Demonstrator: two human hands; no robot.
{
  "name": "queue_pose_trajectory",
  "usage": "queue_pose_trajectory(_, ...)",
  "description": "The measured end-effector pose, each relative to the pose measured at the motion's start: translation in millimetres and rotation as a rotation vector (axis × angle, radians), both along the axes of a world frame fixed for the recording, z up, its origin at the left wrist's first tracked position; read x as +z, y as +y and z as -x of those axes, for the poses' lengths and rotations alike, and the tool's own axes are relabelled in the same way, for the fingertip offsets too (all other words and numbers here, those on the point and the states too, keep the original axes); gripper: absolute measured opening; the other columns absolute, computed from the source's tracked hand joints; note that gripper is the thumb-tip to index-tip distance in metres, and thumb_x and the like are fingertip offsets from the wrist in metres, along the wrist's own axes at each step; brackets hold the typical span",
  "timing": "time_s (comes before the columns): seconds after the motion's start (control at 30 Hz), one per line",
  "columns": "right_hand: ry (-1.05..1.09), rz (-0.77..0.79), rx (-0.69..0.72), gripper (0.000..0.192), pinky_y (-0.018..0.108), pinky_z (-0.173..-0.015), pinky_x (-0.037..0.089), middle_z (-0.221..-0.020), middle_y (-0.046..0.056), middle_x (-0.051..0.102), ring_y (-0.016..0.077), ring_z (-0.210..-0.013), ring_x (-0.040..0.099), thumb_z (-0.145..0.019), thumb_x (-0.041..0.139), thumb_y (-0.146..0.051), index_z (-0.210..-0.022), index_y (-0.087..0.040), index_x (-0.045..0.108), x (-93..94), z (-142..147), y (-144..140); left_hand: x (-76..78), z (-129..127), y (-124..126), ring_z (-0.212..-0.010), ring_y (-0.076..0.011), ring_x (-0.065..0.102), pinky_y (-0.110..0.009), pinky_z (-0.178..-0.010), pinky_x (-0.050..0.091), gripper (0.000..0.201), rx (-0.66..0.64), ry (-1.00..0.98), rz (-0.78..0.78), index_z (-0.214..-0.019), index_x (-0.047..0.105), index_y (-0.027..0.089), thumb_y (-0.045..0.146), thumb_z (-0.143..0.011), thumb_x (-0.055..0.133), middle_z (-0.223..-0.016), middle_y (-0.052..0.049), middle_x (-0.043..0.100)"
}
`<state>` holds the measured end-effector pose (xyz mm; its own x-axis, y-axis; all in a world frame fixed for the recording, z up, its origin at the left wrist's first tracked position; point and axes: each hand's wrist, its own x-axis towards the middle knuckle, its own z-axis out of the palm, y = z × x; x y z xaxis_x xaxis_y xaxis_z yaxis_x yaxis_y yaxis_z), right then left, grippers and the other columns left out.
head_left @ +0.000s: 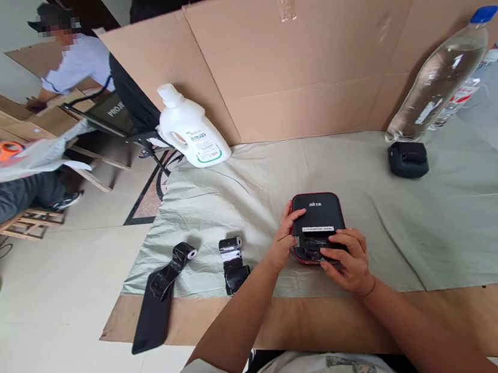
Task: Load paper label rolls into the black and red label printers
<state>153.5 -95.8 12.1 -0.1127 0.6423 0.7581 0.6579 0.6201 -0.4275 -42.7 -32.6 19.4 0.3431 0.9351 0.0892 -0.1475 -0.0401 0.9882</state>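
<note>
A black box-shaped device with a red rim, probably a small label printer, lies on the cloth in front of me. My left hand grips its left side, one finger across the top and the thumb near a grey tab. On the near end of the device, my right hand is closed, its fingertips at some crumpled black glossy film; how the film is attached is hidden. To the left lie a black roll with a white core and another such roll, the latter partly over a dark phone-like slab.
A white detergent bottle stands at the back left by a cardboard screen. At the back right are a large water bottle, a smaller bottle and a black gadget. Other people sit beyond the table's left side.
</note>
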Motion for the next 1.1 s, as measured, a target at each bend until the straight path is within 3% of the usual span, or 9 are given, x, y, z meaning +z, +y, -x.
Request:
queue_pose_trajectory(0.13,-0.016,-0.052,0.003,0.014,0.052,-0.092,0.048,-0.112,0.006,0.057,0.0288,-0.111,0.052,-0.079,0.067,-0.033,-0.093,-0.031,0.068,2.7,2.3,0.9,-1.1,-0.7,-1.3,-0.151,-0.0264,0.005,-0.043,-0.123,0.009,0.078,0.011,0.016,-0.025,-0.139,0.052,0.028,0.017,-0.062,0.048,-0.162,0.008,0.017)
queue_pose_trajectory(0.37,-0.033,-0.014,0.02,0.034,0.055,-0.097,0.046,-0.127,0.007,0.054,0.0339,-0.126,0.046,-0.079,0.068,-0.036,-0.112,-0.032,0.061,-4.4,0.5,-1.6,6.0,-8.6,-7.5,-0.149,-0.0212,0.02,-0.04,-0.122,0.016,0.096,0.029,-0.112,0.038,-0.153,0.02,0.03,0.013,-0.063,0.048,-0.161,0.005,0.023)
queue_pose_trajectory(0.47,-0.007,-0.02,0.017,0.049,0.057,-0.099,0.044,-0.131,0.009,0.052,0.0347,-0.128,0.045,-0.079,0.067,-0.043,-0.124,-0.031,0.053,-7.1,1.0,-1.3,4.6,-11.0,-5.9,-0.148,-0.022,0.022,-0.041,-0.121,0.02,0.096,0.041,-0.118,0.046,-0.152,0.021,0.03,0.017,-0.062,0.051,-0.162,0.003,0.022)
queue_pose_trajectory(0.6,0.05,-0.027,0.065,0.058,0.056,-0.095,0.046,-0.123,0.011,0.056,0.0323,-0.117,0.053,-0.082,0.063,-0.05,-0.132,-0.028,0.043,-7.9,0.8,1.5,5.3,-9.9,-4.9,-0.145,-0.0227,0.026,-0.04,-0.118,0.027,0.089,0.091,-0.091,0.086,-0.145,0.033,0.029,0.018,-0.059,0.054,-0.158,-0.001,0.029)
queue_pose_trajectory(0.7,0.058,-0.013,0.075,0.061,0.056,-0.094,0.046,-0.121,0.012,0.056,0.0323,-0.113,0.055,-0.084,0.055,-0.059,-0.134,-0.027,0.039,-9.1,-0.6,2.9,18.8,-5.6,-6.2,-0.136,-0.026,0.04,-0.044,-0.11,0.035,0.069,0.205,0.074,0.085,-0.132,0.048,0.026,0.019,-0.064,0.055,-0.145,-0.006,0.047)
queue_pose_trajectory(0.83,0.138,0.012,0.084,0.062,0.058,-0.098,0.043,-0.125,0.013,0.053,0.0329,-0.119,0.05,-0.089,0.041,-0.064,-0.138,-0.026,0.037,-11.0,-4.2,4.2,51.9,-5.6,-0.7,-0.112,-0.0245,0.056,-0.041,-0.103,0.04,0.029,0.372,0.452,-0.149,-0.101,0.066,0.023,0.02,-0.074,0.056,-0.111,-0.005,0.066)
queue_pose_trajectory(0.97,0.246,0.056,0.052,0.061,0.057,-0.1,0.041,-0.126,0.013,0.05,0.0324,-0.12,0.047,-0.092,0.035,-0.061,-0.139,-0.024,0.038,-11.8,-8.9,7.1,71.2,-21.4,17.3,-0.101,-0.0258,0.061,-0.041,-0.1,0.041,0.024,0.125,0.718,-0.293,-0.095,0.072,0.024,0.022,-0.079,0.054,-0.101,-0.005,0.071)
queue_pose_trajectory(1.1,0.263,0.095,0.049,0.059,0.057,-0.1,0.041,-0.126,0.013,0.049,0.0323,-0.118,0.047,-0.092,0.035,-0.059,-0.138,-0.023,0.039,-12.5,-11.3,8.4,64.2,-43.8,34.5,-0.109,-0.0302,0.058,-0.044,-0.107,0.032,0.029,-0.063,1.013,-0.384,-0.101,0.072,0.025,0.02,-0.077,0.056,-0.106,-0.007,0.072)
